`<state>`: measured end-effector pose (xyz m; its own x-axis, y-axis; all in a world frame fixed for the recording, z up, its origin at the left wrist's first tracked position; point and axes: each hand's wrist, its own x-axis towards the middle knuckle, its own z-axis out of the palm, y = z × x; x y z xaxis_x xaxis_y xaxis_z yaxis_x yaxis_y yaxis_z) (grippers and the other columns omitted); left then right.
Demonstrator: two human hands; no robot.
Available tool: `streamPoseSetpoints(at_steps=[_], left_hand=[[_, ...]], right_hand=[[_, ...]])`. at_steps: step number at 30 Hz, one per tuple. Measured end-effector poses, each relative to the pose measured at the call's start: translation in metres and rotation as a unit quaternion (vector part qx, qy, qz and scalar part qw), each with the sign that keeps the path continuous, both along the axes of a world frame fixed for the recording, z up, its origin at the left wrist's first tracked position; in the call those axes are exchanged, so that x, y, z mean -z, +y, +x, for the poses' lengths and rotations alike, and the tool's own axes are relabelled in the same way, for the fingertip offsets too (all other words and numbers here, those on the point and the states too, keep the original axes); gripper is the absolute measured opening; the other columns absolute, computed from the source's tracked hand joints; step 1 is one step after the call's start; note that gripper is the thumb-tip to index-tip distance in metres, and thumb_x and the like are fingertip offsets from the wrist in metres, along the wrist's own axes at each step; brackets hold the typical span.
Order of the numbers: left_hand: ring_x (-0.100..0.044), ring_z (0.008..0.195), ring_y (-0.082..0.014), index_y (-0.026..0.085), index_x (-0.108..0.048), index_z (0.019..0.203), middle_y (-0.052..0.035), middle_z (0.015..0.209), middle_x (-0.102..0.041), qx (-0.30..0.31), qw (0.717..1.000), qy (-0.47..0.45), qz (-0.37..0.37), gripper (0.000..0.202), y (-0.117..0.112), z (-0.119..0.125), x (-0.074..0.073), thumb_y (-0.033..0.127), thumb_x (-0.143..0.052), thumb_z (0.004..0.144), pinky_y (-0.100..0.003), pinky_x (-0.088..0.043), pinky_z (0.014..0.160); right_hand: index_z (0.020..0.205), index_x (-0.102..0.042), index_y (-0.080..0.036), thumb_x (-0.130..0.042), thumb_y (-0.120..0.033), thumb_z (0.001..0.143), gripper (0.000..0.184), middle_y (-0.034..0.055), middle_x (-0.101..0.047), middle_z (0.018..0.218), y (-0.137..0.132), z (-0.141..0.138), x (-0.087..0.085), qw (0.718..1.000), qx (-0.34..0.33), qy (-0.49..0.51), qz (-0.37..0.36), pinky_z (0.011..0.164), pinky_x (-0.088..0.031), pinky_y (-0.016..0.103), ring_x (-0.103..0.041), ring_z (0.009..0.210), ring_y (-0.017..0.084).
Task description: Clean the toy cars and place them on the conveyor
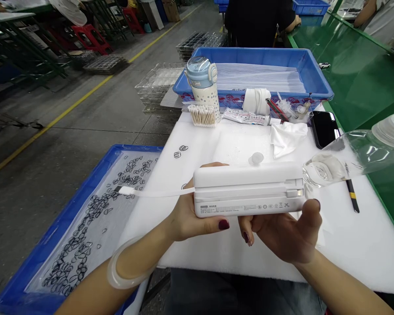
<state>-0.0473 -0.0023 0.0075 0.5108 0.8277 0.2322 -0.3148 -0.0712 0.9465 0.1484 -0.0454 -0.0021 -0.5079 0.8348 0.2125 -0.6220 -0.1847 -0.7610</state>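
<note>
A white power bank (249, 189) is held up over the table, its printed side facing me. A short white cable (160, 192) sticks out from its left end. My left hand (197, 218) grips that end, thumb along the lower edge and fingers behind. At the right end, my right hand (285, 234) supports it from below and behind; its thumb is by the lower right corner, and some of its fingers are hidden. Just beyond, a clear plastic bottle (364, 151) with a white cap appears tilted. A small translucent cap (256, 158) lies behind the power bank.
The white tabletop (210, 253) bears cotton swabs (202, 116), a dotted tumbler (205, 89), a tube (246, 117), a tissue (287, 138), a phone (325, 129) and a cutter (352, 197). Blue trays stand behind and at left, the left tray (75, 205) holding black rings. A person (258, 22) sits ahead.
</note>
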Motion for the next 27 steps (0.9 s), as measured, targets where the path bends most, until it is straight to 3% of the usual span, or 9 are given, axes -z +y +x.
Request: streamPoseSetpoints(at_steps=[2, 12, 19, 27], left_hand=[[-0.069, 0.092, -0.0253, 0.028, -0.048, 0.135, -0.005, 0.103, -0.065, 0.018, 1.0, -0.012, -0.003, 0.067, -0.0007, 0.0006, -0.0003, 0.022, -0.08, 0.076, -0.034, -0.063, 0.073], [-0.065, 0.096, -0.0263, 0.024, -0.044, 0.134, -0.0065, 0.104, -0.064, -0.013, 0.999, 0.031, -0.022, 0.077, -0.0016, -0.002, 0.0024, 0.026, -0.084, 0.068, -0.035, -0.06, 0.077], [-0.066, 0.093, -0.0253, 0.025, -0.046, 0.132, -0.0063, 0.105, -0.065, -0.012, 0.999, 0.03, -0.036, 0.075, -0.0028, -0.0032, 0.0029, 0.024, -0.084, 0.067, -0.032, -0.058, 0.072], [-0.065, 0.093, -0.0272, 0.025, -0.045, 0.132, -0.0072, 0.105, -0.065, -0.019, 0.998, 0.04, -0.047, 0.077, -0.0038, -0.0029, 0.001, 0.027, -0.085, 0.067, -0.034, -0.058, 0.071]], right_hand=[[0.087, -0.071, -0.017, -0.023, -0.089, 0.083, 0.087, 0.007, -0.06, 0.07, -0.0003, 0.0002, 0.0006, 1.0, -0.001, 0.002, -0.002, 0.063, -0.043, 0.034, -0.053, 0.065, 0.02], [0.092, -0.069, -0.017, -0.028, -0.09, 0.081, 0.084, 0.0067, -0.063, 0.071, -0.0025, 0.0003, 0.0007, 0.999, 0.0, -0.004, -0.035, 0.065, -0.044, 0.033, -0.053, 0.063, 0.019], [0.116, -0.068, -0.018, -0.028, -0.088, 0.083, 0.087, 0.0063, -0.064, 0.07, -0.0019, -0.0008, -0.0001, 0.999, 0.016, 0.0, -0.028, 0.063, -0.044, 0.034, -0.054, 0.06, 0.02], [0.093, -0.069, -0.018, -0.027, -0.089, 0.083, 0.083, 0.0065, -0.063, 0.069, -0.0014, -0.0009, -0.0007, 1.0, 0.014, -0.004, -0.025, 0.063, -0.045, 0.034, -0.054, 0.06, 0.019]])
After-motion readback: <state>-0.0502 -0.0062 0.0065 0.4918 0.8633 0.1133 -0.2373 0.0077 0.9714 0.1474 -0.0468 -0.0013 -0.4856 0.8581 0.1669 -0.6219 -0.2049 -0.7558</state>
